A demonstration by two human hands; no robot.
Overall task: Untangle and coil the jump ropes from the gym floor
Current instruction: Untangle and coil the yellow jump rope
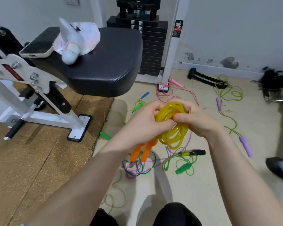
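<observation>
At far left stands a white bench frame (39, 101) on a brown mat (31, 160), carrying a black padded seat (108, 62). On the seat's left end lies a phone (38, 44), and just right of it a white bag (82, 36) with a pale round object against it. Behind the seat, further away, rises a black weight stack (152, 46).

Near the middle, over the tiled floor (203, 185), the left hand (144, 121) has its fingers curled round the left side of a coiled yellow rope (171, 128), thumb pressed onto the loops. Two orange handles (142, 149) hang below that hand, side by side. The right hand (198, 119) grips the coil's right side, its thumb across the upper loops and fingers wrapped behind. The coil is held in the air between both hands, above the tangle.

On the floor below and beyond lie loose ropes: a green rope (183, 168) with a green handle near the hands, a thin purple rope (137, 168) crossing it, and a pink rope (167, 92) farther off by the stack. To the right, a lime rope with purple handles (245, 145) trails toward a black bar (206, 79) at the wall. At the right edge a black shoe (279, 170) shows.
</observation>
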